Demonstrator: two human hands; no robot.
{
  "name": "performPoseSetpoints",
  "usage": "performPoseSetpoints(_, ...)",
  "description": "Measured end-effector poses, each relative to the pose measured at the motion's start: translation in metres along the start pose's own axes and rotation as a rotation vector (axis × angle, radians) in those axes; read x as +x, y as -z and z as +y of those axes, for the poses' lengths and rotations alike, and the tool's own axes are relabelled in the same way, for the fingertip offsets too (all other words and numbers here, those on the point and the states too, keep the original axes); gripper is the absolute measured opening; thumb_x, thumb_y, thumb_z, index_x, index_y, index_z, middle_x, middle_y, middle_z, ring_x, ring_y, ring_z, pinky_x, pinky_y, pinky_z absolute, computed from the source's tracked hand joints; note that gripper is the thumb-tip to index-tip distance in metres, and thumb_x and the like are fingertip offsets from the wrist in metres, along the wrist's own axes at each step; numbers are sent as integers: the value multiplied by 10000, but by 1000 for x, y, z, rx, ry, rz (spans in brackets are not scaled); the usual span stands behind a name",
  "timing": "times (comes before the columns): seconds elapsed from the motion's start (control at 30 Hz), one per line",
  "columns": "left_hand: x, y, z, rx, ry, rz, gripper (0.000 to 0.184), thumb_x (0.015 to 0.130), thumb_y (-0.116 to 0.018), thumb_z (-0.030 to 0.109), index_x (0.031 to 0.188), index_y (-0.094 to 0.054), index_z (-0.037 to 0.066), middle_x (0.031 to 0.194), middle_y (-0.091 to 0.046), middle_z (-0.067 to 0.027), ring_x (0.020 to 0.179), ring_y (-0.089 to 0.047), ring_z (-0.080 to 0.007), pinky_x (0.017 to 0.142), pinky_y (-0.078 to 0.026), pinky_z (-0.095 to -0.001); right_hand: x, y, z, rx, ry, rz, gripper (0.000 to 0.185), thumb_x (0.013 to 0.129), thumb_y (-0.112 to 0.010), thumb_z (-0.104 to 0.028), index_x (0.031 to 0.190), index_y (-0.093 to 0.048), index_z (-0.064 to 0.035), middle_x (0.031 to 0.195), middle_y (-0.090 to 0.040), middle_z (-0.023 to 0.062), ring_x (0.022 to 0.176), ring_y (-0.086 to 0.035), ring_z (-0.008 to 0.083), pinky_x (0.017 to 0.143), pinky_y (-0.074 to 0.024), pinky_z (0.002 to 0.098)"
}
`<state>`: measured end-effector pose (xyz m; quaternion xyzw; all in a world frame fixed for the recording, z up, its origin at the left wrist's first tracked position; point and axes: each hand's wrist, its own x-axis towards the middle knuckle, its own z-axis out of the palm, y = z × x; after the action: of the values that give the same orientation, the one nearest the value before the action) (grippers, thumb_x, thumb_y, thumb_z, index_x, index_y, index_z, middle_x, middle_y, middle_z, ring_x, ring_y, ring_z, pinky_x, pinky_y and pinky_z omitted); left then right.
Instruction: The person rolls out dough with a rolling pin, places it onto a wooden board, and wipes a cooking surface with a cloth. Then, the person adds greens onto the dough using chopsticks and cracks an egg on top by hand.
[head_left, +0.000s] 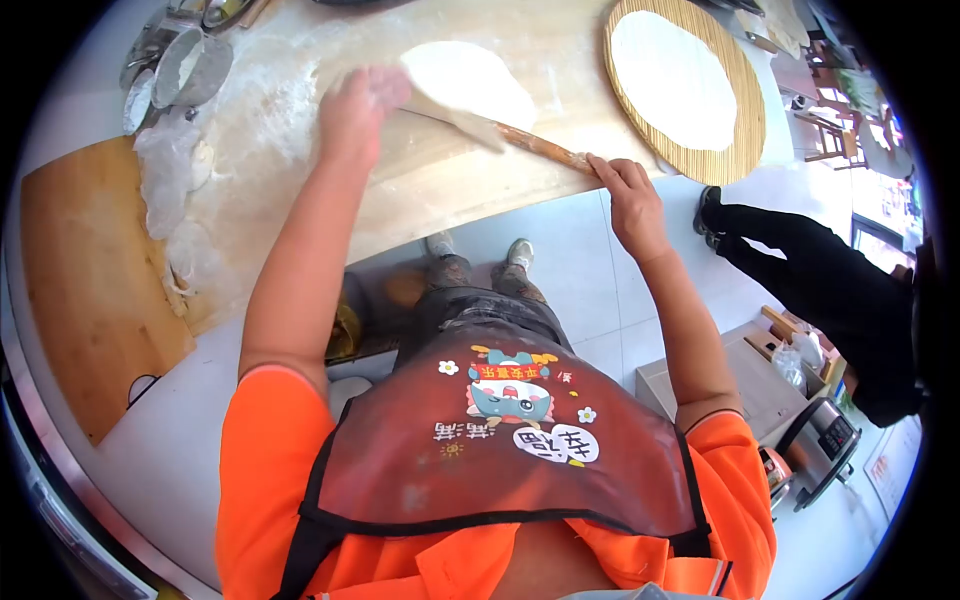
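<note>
A rolling pin (545,147) lies slantwise near the front of the floured wooden work board (420,190). My right hand (637,208) is closed around its right end. A thin white sheet of dough (470,82) lies behind the pin, and a flap of it seems to hang over the pin's middle. At the pin's left end, by the dough's left edge, is my left hand (362,105). Its fingers are smeared by motion, so I cannot tell whether they grip anything.
To the right, a round woven mat (750,130) carries another dough sheet (680,85). Metal bowls (203,72) stand at the far left, with a clear plastic bag (165,165) nearer. A brown wooden panel (95,270) is at left. A person in black (820,260) stands at right, near an electric cooker (820,445).
</note>
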<state>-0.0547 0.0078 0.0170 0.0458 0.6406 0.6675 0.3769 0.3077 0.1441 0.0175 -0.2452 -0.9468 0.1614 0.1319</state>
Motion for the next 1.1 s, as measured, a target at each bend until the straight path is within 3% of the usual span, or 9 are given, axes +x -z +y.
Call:
performPoseSetpoints(0.13, -3, -41, -53, 1483, -1122, -355, 545, 962, -626, 260, 1435, -471, 39, 1461, -507, -184, 1418, -426, -279, 1172, -313, -494, -6, 7, -9, 31, 33, -80, 529, 844, -528, 65, 1321, -643, -133, 1053, -639, 93, 960, -626, 290, 799, -543, 390)
performPoseSetpoints(0.2, -45, -10, -53, 1476, -982, -591, 640, 938, -638, 293, 1490, -407, 64, 1592, -343, -154, 1504, -263, -296, 1223, -192, -503, -25, 10, -17, 26, 39, -152, 512, 883, -532, 61, 1348, -628, -132, 1064, -637, 117, 942, -649, 296, 784, -557, 377)
performPoseSetpoints(0.37, -119, 50, -42, 1533, -712, -659, 653, 955, -614, 322, 1515, -383, 77, 1608, -316, -160, 1498, -272, -336, 1215, -216, -518, -56, 9, -42, 237, -23, -270, 578, 845, -515, 70, 1360, -616, -173, 1083, -632, 95, 909, -661, 301, 734, -565, 403)
performPoseSetpoints(0.6, 57, -62, -51, 1485, -944, -50, 584, 1009, -499, 440, 1530, -394, 197, 1607, -337, -132, 1493, -276, -349, 1188, -198, -597, 14, 2, -31, 47, -82, -266, 516, 897, -528, 24, 1377, -587, -157, 1104, -647, 122, 903, -670, 336, 728, -565, 414)
performPoseSetpoints(0.77, -27, 35, -26, 1707, -1061, -507, 669, 948, -579, 403, 1537, -382, 154, 1613, -333, -122, 1517, -241, -320, 1209, -156, -587, -43, -50, -113, 763, -156, -302, 453, 959, -541, -17, 1409, -498, -51, 1169, -614, 245, 1054, -619, 402, 951, -497, 432)
performPoseSetpoints(0.83, -88, 61, -39, 1596, -791, -648, 711, 917, -613, 388, 1540, -376, 143, 1612, -339, -115, 1528, -226, -292, 1226, -126, -568, -72, -63, -130, 896, -242, -335, 473, 953, -530, 15, 1420, -476, -41, 1148, -607, 228, 1043, -625, 345, 941, -503, 418)
performPoseSetpoints(0.97, -58, -49, -58, 1536, -963, -578, 685, 948, -594, 405, 1546, -374, 152, 1634, -299, -102, 1534, -212, -283, 1230, -114, -560, -102, -47, -98, 731, -383, -324, 495, 953, -494, 52, 1439, -467, -35, 1074, -610, 177, 982, -626, 281, 907, -513, 378)
performPoseSetpoints(1.03, -32, -143, -64, 1205, -1166, -585, 620, 981, -567, 381, 1537, -382, 177, 1641, -287, -88, 1544, -179, -265, 1216, -123, -581, -100, -22, -70, 595, -417, -210, 519, 954, -466, 72, 1461, -460, -37, 1006, -603, 143, 923, -609, 282, 873, -513, 352)
performPoseSetpoints(1.1, -21, -205, -70, 1458, -1313, -475, 675, 1014, -435, 533, 1588, -275, 217, 1666, -234, -31, 1551, -149, -245, 1230, -79, -582, -96, -9, -65, 472, -465, -170, 517, 957, -469, 75, 1462, -461, -34, 986, -589, 123, 892, -609, 261, 846, -507, 337)
